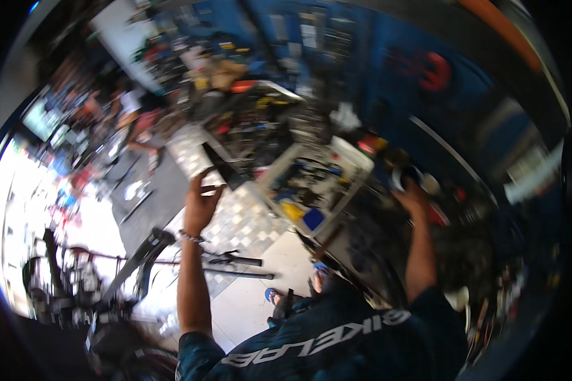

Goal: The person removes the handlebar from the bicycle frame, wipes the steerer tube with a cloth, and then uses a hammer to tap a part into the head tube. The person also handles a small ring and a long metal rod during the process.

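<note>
My left hand (pixel 202 203) is raised over the tiled floor with its fingers spread and nothing in them; a bracelet (pixel 192 237) circles its wrist. On the other side, my right hand (pixel 414 198) is at the cluttered workbench, its fingers closed around a round, white-rimmed thing (pixel 398 180) with a dark middle. Motion blur hides what kind of thing that is. Between my hands sits a pale rectangular tray (pixel 277 166) with small parts inside, among them a yellow piece (pixel 292 211) and a blue block (pixel 313 219).
A bicycle (pixel 140 257) stands at my lower left, its handlebar grips (pixel 248 261) reaching close to my left forearm. Piled tools and parts (pixel 254 120) lie beyond the tray. A blue wall (pixel 375 70) rises behind the bench. Another person (pixel 133 117) is far left.
</note>
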### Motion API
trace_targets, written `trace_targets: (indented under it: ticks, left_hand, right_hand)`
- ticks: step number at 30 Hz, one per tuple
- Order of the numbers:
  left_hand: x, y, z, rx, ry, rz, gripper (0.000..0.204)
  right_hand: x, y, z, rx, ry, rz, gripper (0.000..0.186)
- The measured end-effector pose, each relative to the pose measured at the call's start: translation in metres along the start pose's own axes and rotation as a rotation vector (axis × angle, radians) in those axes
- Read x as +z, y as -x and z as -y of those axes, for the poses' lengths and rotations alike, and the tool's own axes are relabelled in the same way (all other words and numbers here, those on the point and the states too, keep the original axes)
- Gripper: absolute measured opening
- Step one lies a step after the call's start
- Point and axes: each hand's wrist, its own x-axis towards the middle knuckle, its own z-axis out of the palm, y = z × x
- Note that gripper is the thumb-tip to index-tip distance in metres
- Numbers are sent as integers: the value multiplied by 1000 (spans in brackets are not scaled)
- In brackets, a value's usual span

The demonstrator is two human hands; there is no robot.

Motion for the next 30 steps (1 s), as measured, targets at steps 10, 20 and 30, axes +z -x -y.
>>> trace_targets:
  ticks: [10,20,30]
  left_hand:
    - [-133,81,33,-230,-350,-307,43]
    - [-199,142,114,-575,-712,-271,72]
    - [-180,166,185,-824,-886,-79,102]
  right_hand:
    - [0,-27,-8,163,191,247,82]
    - [8,-31,-8,220,67,264,71]
    - [8,-33,-7,253,149,247,67]
